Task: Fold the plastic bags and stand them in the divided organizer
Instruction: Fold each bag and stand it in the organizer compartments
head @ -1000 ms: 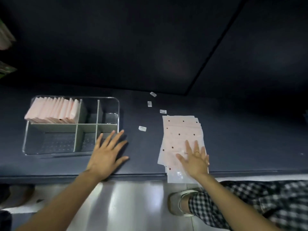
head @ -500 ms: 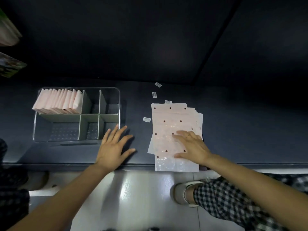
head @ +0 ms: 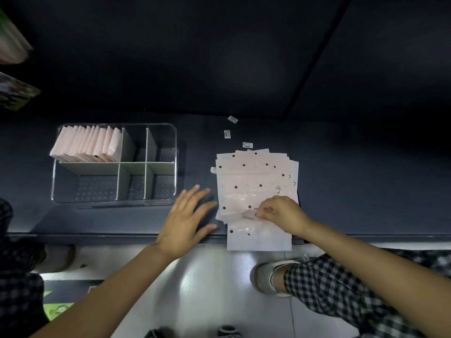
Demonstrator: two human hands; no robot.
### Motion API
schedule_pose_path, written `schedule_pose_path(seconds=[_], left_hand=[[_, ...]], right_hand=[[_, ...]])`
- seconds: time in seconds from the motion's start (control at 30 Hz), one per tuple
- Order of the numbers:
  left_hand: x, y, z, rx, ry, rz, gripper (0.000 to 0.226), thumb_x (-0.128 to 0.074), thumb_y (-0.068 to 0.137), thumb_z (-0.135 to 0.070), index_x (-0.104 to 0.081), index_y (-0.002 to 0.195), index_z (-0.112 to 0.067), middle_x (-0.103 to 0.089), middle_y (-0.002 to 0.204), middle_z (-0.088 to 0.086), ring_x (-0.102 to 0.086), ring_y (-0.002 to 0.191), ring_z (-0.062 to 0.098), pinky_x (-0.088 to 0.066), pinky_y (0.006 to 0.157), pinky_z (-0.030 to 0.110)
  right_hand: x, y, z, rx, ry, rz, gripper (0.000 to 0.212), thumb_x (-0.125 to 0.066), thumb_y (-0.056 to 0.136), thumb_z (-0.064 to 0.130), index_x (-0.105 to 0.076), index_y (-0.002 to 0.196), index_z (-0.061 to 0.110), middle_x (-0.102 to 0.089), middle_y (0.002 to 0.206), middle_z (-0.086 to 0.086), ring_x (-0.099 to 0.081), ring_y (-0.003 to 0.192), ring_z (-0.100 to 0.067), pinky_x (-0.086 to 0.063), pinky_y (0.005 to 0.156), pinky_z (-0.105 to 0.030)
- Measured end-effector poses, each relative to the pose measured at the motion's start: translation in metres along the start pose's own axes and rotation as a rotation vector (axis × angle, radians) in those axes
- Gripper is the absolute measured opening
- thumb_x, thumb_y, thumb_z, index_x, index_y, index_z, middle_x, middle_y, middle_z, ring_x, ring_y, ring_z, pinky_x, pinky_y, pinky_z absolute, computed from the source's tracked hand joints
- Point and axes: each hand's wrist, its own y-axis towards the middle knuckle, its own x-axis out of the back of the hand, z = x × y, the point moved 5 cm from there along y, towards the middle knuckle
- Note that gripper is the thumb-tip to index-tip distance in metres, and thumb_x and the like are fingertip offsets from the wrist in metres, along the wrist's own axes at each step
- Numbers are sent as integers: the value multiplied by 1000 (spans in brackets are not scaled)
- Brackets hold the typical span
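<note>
One pale pink dotted plastic bag [head: 246,181] was pinched by the right hand [head: 280,212], left hand [head: 188,218] laid flat with fingers spread at nine o'clock of it, clear divided organizer [head: 55,181] at ten.

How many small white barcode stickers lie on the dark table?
4: three small white barcode stickers beyond the stack of dotted plastic bags at; one at its left edge. Others may be hidden underneath.

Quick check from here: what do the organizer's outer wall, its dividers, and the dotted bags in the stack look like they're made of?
Organizer wall: clear rigid plastic, likely acrylic; the dark shelf shows through and its edges glint. Dividers: opaque pale grey-green plastic, matte, no glare. Stack of dotted bags: thin glossy plastic film, pinkish-white with brown dots; it crinkles and shines where the right hand pinches it.
</note>
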Motion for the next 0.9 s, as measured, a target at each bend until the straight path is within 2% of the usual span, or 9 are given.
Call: schedule_pose_path(seconds=[0.07,0.13,0.2,0.27,0.33,0.47,0.63,0.77,0.9], left_hand=[[-4,0,-10,-46,-88,7,54,-52,87,-52,-58,126,-15,-48,140,5,-35,136,25,-25,114,43],[-8,-1,-16,-35,-164,19,56,-57,86,-50,-54,130,-16,-47,140,2,-40,132,20,-32,109,38],[-9,-2,-18,13,-238,28,60,-54,87,-55,-46,136,-22,-44,140,-5,-40,128,13,-34,104,29],[-9,-2,-19,72,-315,18,65,-48,85,-61,-40,139,-24,-42,140,-9,-39,124,8,-38,100,27],[-7,0,-20,108,-355,-48,67,-51,86,-58,-37,140,-21,-41,141,-7,-39,125,9,-39,101,29],[-3,2,-25,78,-207,-179,61,-58,90,-41,-40,140,-11,-37,147,5,-30,136,17,-22,114,34],[-28,-6,-40,-60,-14,-28,62,-65,86,-39,-47,136,-7,-38,148,9,-32,139,27,-24,115,46],[-48,-15,-45,-38,157,107,73,-63,83,-49,-46,137,-5,-39,147,10,-39,134,27,-35,108,46],[-57,-20,-39,26,214,142,73,-48,85,-55,-46,138,-5,-41,145,9,-40,134,23,-13,112,41]], right_hand=[[-2,3,11,3,82,129,20,-58,92,28,-69,82,15,-65,75,-3,-51,69,-13,-39,66,-29],[-3,3,25,44,127,306,26,-56,93,27,-61,73,11,-50,63,0,-40,57,-6,-32,56,-21],[0,2,36,62,141,451,29,-54,95,24,-51,68,13,-37,61,6,-32,52,-4,-26,50,-16],[7,6,39,55,148,491,32,-52,96,23,-44,66,17,-33,62,7,-30,52,-3,-26,51,-16],[17,17,33,29,117,395,32,-50,97,22,-42,66,17,-36,64,6,-32,57,-4,-26,56,-20],[25,35,10,-79,59,178,27,-51,95,24,-51,74,7,-42,65,2,-36,66,-15,-28,61,-30],[20,56,-3,-116,-53,47,23,-48,96,31,-58,84,15,-51,70,9,-42,90,-19,-34,77,-31],[15,71,-1,-117,-158,-12,23,-42,98,34,-59,96,19,-64,95,0,-41,107,-23,-30,84,-34],[4,77,-1,-145,-213,-40,25,-39,99,34,-59,102,17,-62,107,-4,-42,111,-26,-31,90,-37]])
